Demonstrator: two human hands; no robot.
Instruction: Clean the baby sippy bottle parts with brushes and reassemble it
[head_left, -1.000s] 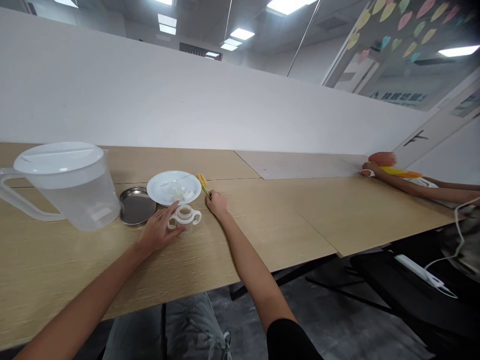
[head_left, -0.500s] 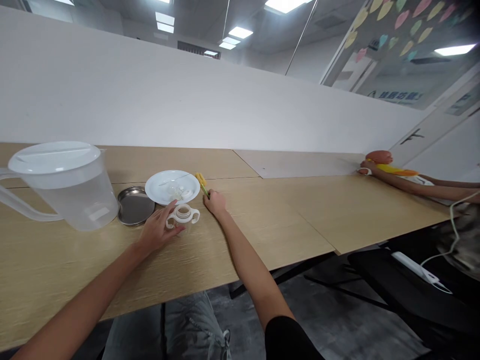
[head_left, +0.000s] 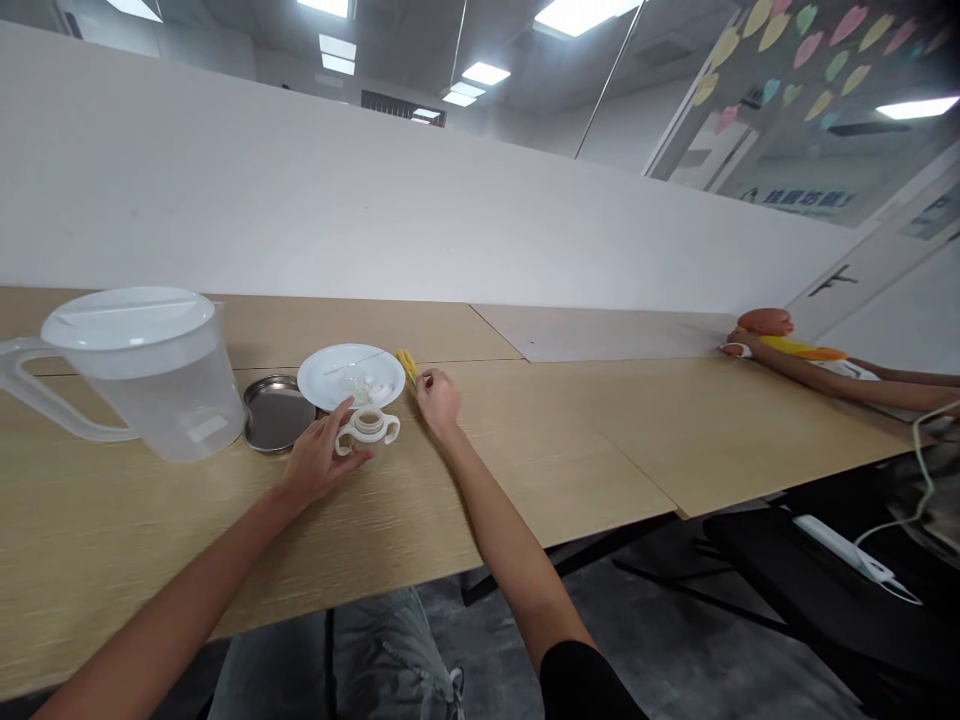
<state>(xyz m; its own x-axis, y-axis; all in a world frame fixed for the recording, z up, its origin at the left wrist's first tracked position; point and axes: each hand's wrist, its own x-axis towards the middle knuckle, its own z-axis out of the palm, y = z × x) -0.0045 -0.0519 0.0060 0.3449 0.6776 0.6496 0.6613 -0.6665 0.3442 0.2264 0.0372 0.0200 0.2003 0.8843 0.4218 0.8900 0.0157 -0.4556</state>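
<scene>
My left hand point(head_left: 321, 458) wraps round a small clear baby bottle with a white two-handled collar point(head_left: 368, 424), upright on the table with its mouth uncovered. To its right, my right hand point(head_left: 438, 398) is closed at the green handle of a brush with a yellow sponge-like head point(head_left: 406, 363). The head points away from me, beside the rim of a white plate point(head_left: 315, 376). Small clear and whitish pieces point(head_left: 369, 388) lie on that plate, too small to name. My right fingers hide most of the handle.
A lidded clear pitcher point(head_left: 169, 400) stands at the left, beside a round metal dish point(head_left: 277, 420). Far right, another person's arm point(head_left: 817, 376) reaches along the table by a doll point(head_left: 765, 322). A white power strip point(head_left: 844, 548) lies on a black chair point(head_left: 780, 560).
My right hand has shifted slightly and turned at the brush, and less of the green handle shows. My left hand keeps the bottle in place. The whole view has moved a little.
</scene>
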